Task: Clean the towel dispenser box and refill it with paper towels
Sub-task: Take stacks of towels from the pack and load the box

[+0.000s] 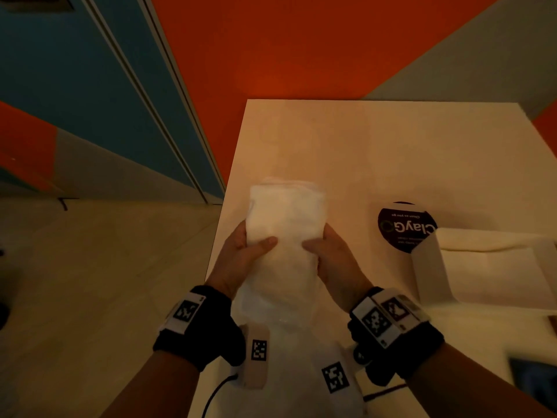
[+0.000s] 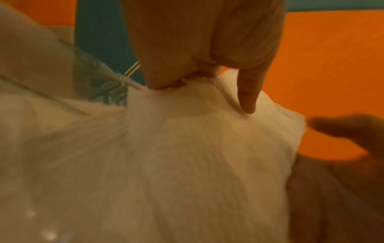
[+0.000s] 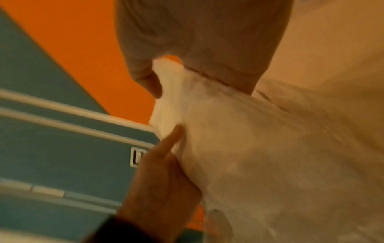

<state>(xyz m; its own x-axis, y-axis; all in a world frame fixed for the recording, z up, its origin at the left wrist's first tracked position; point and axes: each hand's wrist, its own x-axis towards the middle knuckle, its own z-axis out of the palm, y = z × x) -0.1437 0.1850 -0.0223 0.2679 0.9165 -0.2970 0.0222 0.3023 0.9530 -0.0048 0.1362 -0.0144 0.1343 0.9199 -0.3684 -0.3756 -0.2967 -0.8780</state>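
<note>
White stack: paper towels [image 1: 286,215], folded, partly sheathed in a clear plastic wrapper [image 1: 283,315], held up over the near left part of the desk [image 1: 361,146].
Left hand [image 1: 241,254]: clamped on the stack's left side, thumb laid across the front face, fingers wrapped behind.
Right hand [image 1: 328,254]: clamped on the stack's right side, thumb on the front, fingers behind; the two hands are apart, only the stack between them.
Wrapper state: upper half of the stack is seen bare; lower half is sheathed, with loose film trailing toward the wrists. Whether the film is torn cannot be told.
Handling: judged light and soft; the left thumb is seen denting the top sheet in the left wrist view. Sheets are likely to fan or slip apart if squeezed unevenly; the film is likely slippery.
Grip advice: both long edges should be held mid-stack, with thumbs flat on the face, so the fold is kept square.
Dispenser box [image 1: 488,267]: white, on the desk's right side, well apart from the stack; the open side is turned up and a pale interior is shown. Contents cannot be told.
Sticker [image 1: 398,227]: dark round label on the desk, partly covered by the box corner.
Step judged: towels are being freed from the wrapper ahead of loading; refill not yet done.
</note>
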